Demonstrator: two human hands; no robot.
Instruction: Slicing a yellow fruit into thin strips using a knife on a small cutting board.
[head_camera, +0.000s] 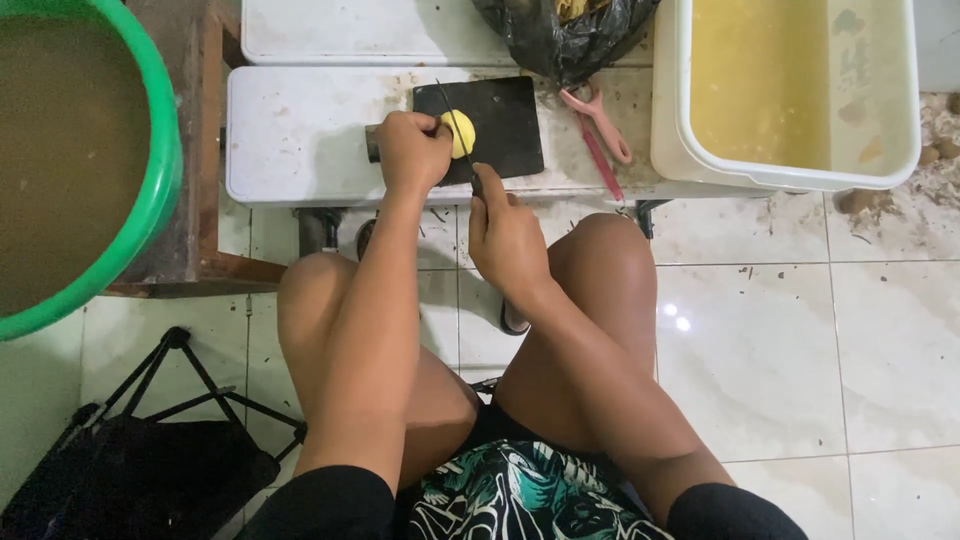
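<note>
A peeled yellow potato (462, 133) lies on a small black cutting board (505, 122) set on a low white table (300, 135). My left hand (410, 150) presses on the potato from the left. My right hand (505, 235) grips the handle of a thin-bladed knife (458, 125), its blade lying across the potato. My knees are spread just below the table's front edge.
A pink peeler (598, 125) lies right of the board. A white tub (800, 90) of yellowish water stands at the right, a black bag (565, 35) behind the board, a green basin (80, 160) of brown water at left, a black folding stool (140, 450) lower left.
</note>
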